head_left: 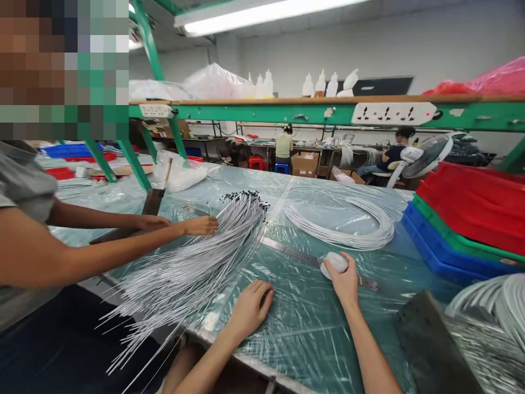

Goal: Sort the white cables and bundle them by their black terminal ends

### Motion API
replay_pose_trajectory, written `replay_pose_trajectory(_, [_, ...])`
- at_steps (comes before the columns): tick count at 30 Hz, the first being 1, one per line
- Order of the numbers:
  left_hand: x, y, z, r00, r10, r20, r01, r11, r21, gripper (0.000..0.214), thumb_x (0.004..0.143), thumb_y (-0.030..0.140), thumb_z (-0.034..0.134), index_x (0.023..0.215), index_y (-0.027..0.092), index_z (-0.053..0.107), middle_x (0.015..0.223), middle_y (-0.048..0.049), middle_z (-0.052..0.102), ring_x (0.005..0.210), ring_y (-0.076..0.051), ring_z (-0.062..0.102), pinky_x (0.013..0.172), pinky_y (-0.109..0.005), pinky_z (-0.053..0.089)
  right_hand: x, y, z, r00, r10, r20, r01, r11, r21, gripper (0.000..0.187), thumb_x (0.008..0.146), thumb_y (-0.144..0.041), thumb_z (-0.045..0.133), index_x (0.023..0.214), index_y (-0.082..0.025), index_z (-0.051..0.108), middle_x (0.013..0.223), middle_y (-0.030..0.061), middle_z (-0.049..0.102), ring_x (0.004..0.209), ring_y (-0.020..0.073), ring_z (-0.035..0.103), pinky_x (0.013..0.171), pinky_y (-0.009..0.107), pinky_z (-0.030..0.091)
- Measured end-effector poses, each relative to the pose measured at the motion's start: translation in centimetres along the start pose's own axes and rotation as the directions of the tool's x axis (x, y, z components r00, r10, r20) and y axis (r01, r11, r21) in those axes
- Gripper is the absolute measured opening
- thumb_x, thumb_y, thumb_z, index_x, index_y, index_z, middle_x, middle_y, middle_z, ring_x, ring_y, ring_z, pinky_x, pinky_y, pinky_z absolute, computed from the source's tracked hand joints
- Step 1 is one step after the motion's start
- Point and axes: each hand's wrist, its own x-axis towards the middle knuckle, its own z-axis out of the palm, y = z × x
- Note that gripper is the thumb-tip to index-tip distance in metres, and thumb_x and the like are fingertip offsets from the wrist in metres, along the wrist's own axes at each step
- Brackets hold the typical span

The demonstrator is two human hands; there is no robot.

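My right hand (343, 279) grips a small, rounded, translucent white object (335, 264) between thumb and fingers; its exact kind is unclear. Beneath it, a steel ruler (293, 251) runs slantwise across the plastic-covered table (287, 312). My left hand (251, 309) rests on the sheet near the front edge, loosely curled, thumb apart, with nothing seen in it. To its left lies a large bundle of thin white wires (192, 268) with black tips at the far end. A co-worker's hand (200, 225) touches that bundle. Beyond the ruler is a coil of white wire (340, 234).
Stacked red, green and blue bins (471, 219) stand at right, behind a dark metal block (422, 334) and more coiled wire (498, 306). Another dark metal piece (153, 202) stands at left. A green shelf beam (262, 113) with power strips spans above the table.
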Motion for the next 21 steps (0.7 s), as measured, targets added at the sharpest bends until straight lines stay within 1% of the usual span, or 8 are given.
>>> replay_pose_trajectory(3, [0.3,-0.3,0.3,1.000,-0.002,0.006,0.002,1.000,-0.024,0.026,0.101,0.032,0.039,0.101,0.021,0.063,0.099,-0.0063,0.069,0.094,-0.021,0.064,0.084,-0.035,0.051,0.4,0.2,-0.1,1.000,-0.024,-0.015,0.024,1.000,0.006,0.084,0.058,-0.059,0.078,0.126,-0.015,0.055,0.109,0.0127,0.065,0.099,0.0307,0.061,0.090,0.041,0.045])
replay_pose_trajectory(6, [0.5,-0.6,0.5,1.000,-0.003,-0.003,0.003,0.999,-0.043,0.026,0.101,0.032,0.040,0.100,0.022,0.063,0.097,-0.0060,0.070,0.092,-0.021,0.064,0.084,-0.035,0.052,0.0,0.1,0.4,0.999,0.053,0.000,-0.053,0.994,0.096,0.083,0.060,-0.059,0.077,0.126,-0.014,0.054,0.104,0.0111,0.065,0.091,0.0283,0.063,0.084,0.039,0.048])
replay_pose_trajectory(9, [0.5,-0.7,0.5,1.000,-0.009,-0.008,0.008,0.999,-0.043,0.027,0.101,0.033,0.039,0.100,0.022,0.064,0.097,-0.0057,0.070,0.092,-0.021,0.065,0.083,-0.035,0.052,-1.2,-0.7,1.2,0.993,0.052,0.103,-0.069,0.983,0.171,0.079,0.061,-0.057,0.078,0.124,-0.015,0.054,0.098,0.0092,0.067,0.083,0.0260,0.064,0.077,0.037,0.050])
replay_pose_trajectory(11, [0.4,-0.7,0.5,1.000,-0.011,-0.006,0.011,0.999,-0.038,0.028,0.102,0.033,0.038,0.101,0.022,0.064,0.098,-0.0059,0.070,0.093,-0.020,0.065,0.083,-0.034,0.052,-2.4,-1.3,1.6,0.976,-0.058,0.208,0.027,0.989,0.148,0.075,0.064,-0.054,0.078,0.124,-0.016,0.054,0.100,0.0096,0.068,0.084,0.0261,0.064,0.079,0.037,0.050])
replay_pose_trajectory(14, [0.2,-0.4,0.4,1.000,0.003,-0.001,-0.003,0.999,-0.036,0.027,0.102,0.032,0.037,0.103,0.021,0.062,0.100,-0.0065,0.070,0.094,-0.021,0.065,0.084,-0.035,0.051,-3.9,-2.0,2.0,0.887,-0.273,0.372,0.277,0.960,0.042,0.065,0.072,-0.047,0.076,0.126,-0.019,0.054,0.117,0.0118,0.066,0.102,0.0288,0.063,0.092,0.041,0.047])
replay_pose_trajectory(16, [0.1,-0.2,0.3,1.000,0.009,0.001,-0.009,0.998,-0.054,0.026,0.102,0.032,0.037,0.105,0.021,0.061,0.102,-0.0069,0.070,0.094,-0.021,0.065,0.084,-0.035,0.052,-4.4,-1.9,2.1,0.832,-0.333,0.443,0.375,0.927,-0.007,0.062,0.076,-0.044,0.073,0.130,-0.021,0.053,0.126,0.0126,0.062,0.111,0.0301,0.060,0.096,0.042,0.045])
replay_pose_trajectory(17, [0.0,-0.2,0.3,1.000,0.003,0.000,-0.003,0.997,-0.072,0.026,0.102,0.032,0.037,0.106,0.022,0.060,0.103,-0.0070,0.070,0.094,-0.020,0.066,0.083,-0.034,0.052,-4.4,-1.8,2.1,0.826,-0.333,0.455,0.386,0.922,-0.025,0.062,0.077,-0.045,0.071,0.131,-0.021,0.052,0.128,0.0131,0.061,0.111,0.0305,0.060,0.094,0.042,0.046])
replay_pose_trajectory(21, [1.0,-0.6,-0.5,0.999,-0.036,-0.019,0.035,0.998,-0.060,0.026,0.101,0.033,0.037,0.112,0.022,0.059,0.106,-0.0071,0.069,0.092,-0.020,0.067,0.080,-0.032,0.053,-3.3,-0.8,1.8,0.900,-0.304,0.312,0.350,0.931,-0.101,0.063,0.078,-0.053,0.067,0.131,-0.021,0.052,0.127,0.0146,0.061,0.107,0.0319,0.061,0.085,0.041,0.049])
